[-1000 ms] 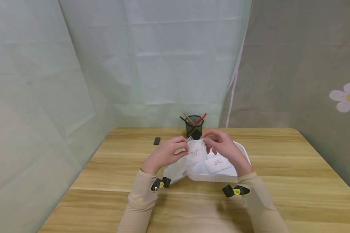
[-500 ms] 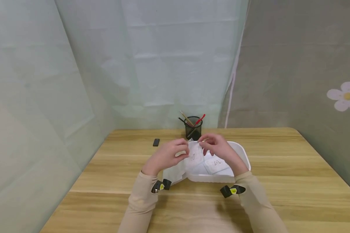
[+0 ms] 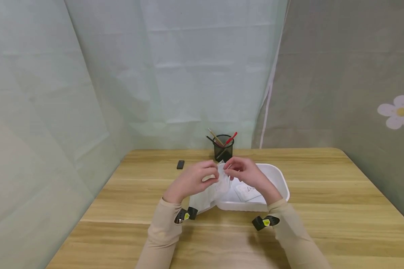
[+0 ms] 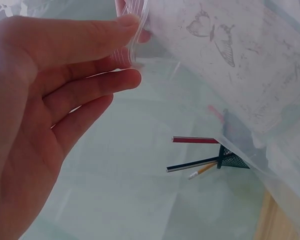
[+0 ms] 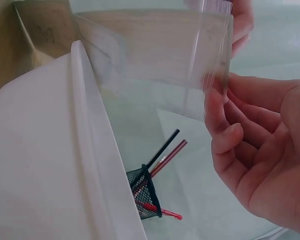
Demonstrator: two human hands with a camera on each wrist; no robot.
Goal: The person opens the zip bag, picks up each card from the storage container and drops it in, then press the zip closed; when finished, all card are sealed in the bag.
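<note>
Above a wooden table, both hands hold one clear plastic bag with a white butterfly-printed sheet inside. My left hand pinches the bag's left edge between thumb and fingers; in the left wrist view the fingers show beside the bag. My right hand pinches the bag's top right edge, and its thumb touches the film in the right wrist view. The bag hangs over the left rim of a white tub. A second butterfly packet lies inside the tub.
A black mesh pen holder with red, black and wooden pens stands behind the hands. A small black object lies at the back left of the table. Pale curtains close off the back and left, and a grey flowered cloth hangs on the right.
My right hand has moved left toward my left hand. The bag between them has narrowed and turned, so its butterfly print no longer faces the head camera.
</note>
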